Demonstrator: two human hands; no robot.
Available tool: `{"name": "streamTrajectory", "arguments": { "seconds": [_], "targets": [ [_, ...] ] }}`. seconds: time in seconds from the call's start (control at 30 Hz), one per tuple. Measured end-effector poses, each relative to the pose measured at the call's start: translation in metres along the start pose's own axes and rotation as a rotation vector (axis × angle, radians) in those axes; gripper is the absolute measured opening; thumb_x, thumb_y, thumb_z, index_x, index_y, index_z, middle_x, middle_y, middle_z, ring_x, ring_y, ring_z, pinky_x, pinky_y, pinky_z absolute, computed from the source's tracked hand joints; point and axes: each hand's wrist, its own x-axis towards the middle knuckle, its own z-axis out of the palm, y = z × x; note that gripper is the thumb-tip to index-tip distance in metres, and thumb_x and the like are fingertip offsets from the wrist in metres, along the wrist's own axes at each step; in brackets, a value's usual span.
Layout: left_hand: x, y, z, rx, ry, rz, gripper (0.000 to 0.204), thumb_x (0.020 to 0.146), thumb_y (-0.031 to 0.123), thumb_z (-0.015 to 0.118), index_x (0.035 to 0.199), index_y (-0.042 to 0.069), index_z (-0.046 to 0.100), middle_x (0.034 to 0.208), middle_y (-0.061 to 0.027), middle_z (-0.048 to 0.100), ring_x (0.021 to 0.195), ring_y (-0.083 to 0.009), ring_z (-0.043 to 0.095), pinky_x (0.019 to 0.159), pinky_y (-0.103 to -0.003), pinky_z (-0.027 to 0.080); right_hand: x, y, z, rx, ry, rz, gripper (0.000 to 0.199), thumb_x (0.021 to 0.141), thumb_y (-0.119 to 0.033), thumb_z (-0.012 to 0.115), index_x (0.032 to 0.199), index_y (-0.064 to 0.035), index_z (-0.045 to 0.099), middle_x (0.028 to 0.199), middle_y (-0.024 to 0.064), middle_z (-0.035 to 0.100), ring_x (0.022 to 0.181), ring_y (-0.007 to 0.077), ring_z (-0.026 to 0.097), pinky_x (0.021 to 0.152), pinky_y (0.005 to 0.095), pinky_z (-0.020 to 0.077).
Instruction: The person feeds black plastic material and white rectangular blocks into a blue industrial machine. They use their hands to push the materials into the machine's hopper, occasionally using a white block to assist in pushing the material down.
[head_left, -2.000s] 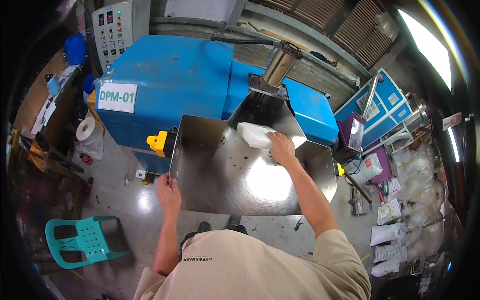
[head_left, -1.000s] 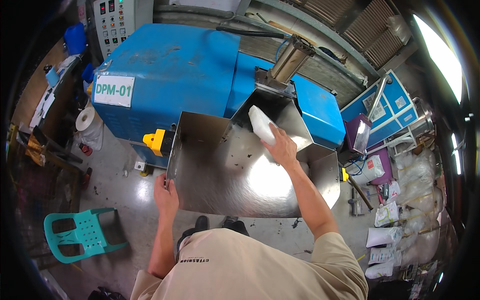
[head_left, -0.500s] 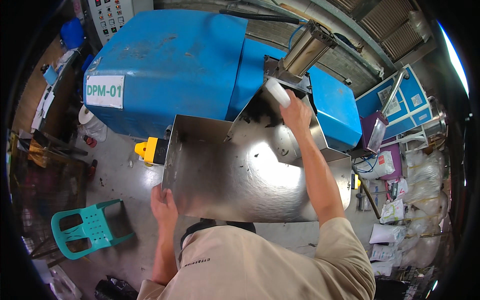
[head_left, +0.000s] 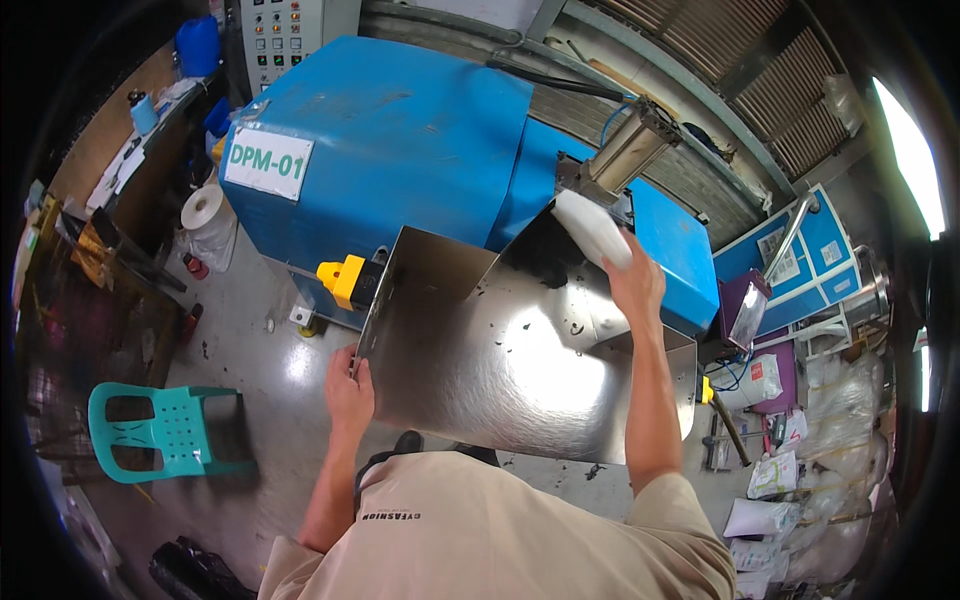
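Observation:
A wide shiny sheet-metal tray (head_left: 470,375) with raised side walls and a narrower far end lies in front of me. Dark flakes (head_left: 548,262) are scattered on it, thickest at the far end. My left hand (head_left: 350,390) is closed on the tray's left wall, thumb and fingers on either side of the edge. In my right hand (head_left: 636,285) is a long white object (head_left: 592,226), held over the far end; its exact kind is not clear. Just beyond it sits a metal cylinder (head_left: 636,150) on the blue machine (head_left: 390,140).
A yellow fitting (head_left: 342,282) juts out beside the tray's left wall. On the floor at left stands a green plastic chair (head_left: 165,430), with a white roll (head_left: 204,210) farther back. Several bags (head_left: 765,518) lie at right, near a purple-sided machine (head_left: 745,295).
My view has shifted, so the machine and tray sit at a different angle. The white object now shows more of its length, still at the tray's far end. My left hand keeps its hold.

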Motion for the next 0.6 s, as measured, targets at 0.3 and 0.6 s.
{"name": "streamTrajectory", "arguments": {
  "seconds": [0.3,0.6],
  "targets": [
    [-0.001,0.002,0.004,-0.126,0.016,-0.057,0.027,0.098,0.001,0.058,0.124,-0.004,0.06,0.11,-0.0169,0.062,0.098,-0.0287,0.065,0.087,-0.038,0.054,-0.129,0.054,0.125,0.019,-0.046,-0.178,0.074,0.075,0.004,0.067,0.145,-0.0213,0.059,0.138,0.0131,0.066,0.133,0.0355,0.059,0.108,0.0466,0.045],
    [-0.003,0.013,-0.001,-0.116,0.004,-0.096,0.032,0.1,0.002,0.059,0.131,-0.008,0.058,0.116,-0.0171,0.061,0.104,-0.0278,0.065,0.093,-0.038,0.055,-0.053,0.04,0.149,0.131,0.075,-0.078,0.073,0.073,0.006,0.065,0.142,-0.0173,0.061,0.137,0.0106,0.067,0.133,0.0359,0.059,0.109,0.0499,0.0439]
  ]
}}
